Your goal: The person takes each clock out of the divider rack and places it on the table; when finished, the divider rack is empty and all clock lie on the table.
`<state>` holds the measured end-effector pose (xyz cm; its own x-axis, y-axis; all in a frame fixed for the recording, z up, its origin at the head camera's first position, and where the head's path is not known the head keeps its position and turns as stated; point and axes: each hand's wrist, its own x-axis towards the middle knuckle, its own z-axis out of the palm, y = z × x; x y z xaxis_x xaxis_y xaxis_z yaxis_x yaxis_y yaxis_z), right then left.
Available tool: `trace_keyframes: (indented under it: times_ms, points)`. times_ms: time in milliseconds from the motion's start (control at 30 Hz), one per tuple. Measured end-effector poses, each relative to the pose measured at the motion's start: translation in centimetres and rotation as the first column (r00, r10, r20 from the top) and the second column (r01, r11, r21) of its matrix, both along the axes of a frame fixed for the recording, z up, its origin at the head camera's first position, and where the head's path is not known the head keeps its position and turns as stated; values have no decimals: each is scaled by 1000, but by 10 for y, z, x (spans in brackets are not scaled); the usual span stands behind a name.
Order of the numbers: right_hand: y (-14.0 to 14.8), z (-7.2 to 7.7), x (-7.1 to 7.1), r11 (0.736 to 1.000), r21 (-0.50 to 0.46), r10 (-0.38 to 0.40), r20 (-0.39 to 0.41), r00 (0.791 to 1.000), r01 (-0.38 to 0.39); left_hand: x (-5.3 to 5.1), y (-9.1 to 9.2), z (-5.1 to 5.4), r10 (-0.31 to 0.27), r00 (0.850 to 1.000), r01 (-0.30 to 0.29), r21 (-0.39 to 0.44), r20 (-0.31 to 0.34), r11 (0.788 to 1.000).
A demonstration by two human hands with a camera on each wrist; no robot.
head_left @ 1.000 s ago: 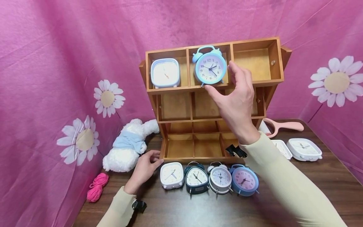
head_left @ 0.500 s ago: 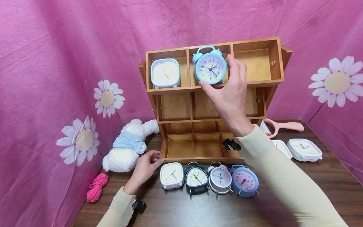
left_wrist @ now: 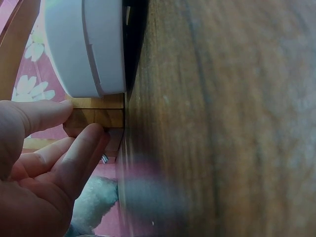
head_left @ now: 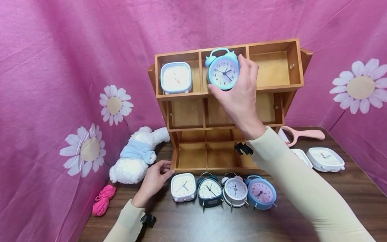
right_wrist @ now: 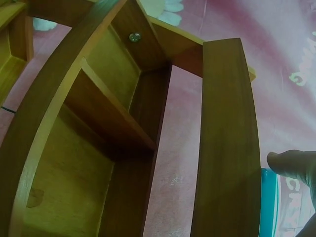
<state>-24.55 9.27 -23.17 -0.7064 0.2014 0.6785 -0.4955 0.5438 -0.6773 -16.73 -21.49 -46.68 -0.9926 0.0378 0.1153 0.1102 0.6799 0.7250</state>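
Note:
A light blue twin-bell alarm clock (head_left: 222, 72) stands in the top middle compartment of the tiered wooden shelf (head_left: 190, 128). My right hand (head_left: 242, 95) holds it, thumb at its lower edge and fingers along its right side. In the right wrist view only a blue sliver of the clock (right_wrist: 268, 202) shows beside the thumb. Low on the left, my left hand (head_left: 155, 179) grips the shelf's bottom corner (left_wrist: 94, 118) between thumb and fingers. Left of the blue clock, a pale-rimmed square clock (head_left: 176, 78) occupies the top left compartment.
Along the shelf's front stand a white square clock (head_left: 183, 187), a dark green clock (head_left: 210, 191), a white round clock (head_left: 234, 191) and a blue clock (head_left: 261, 192). At right lie a white clock (head_left: 325, 159) and pink hand mirror (head_left: 308, 134); at left, a plush toy (head_left: 133, 158) and pink yarn (head_left: 103, 200).
My right hand has shifted left and closed in around the light blue clock, its thumb sliding left along the lower edge. The clock and my left hand look unmoved.

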Motion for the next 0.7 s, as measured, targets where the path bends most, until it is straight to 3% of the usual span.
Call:
trace_keyframes:
  times_ms: [700]
  points:
    - [-2,-4,1,999,-16,-49,24,999,49,-1,0,0,-2,1000,2,-13,-8,1000]
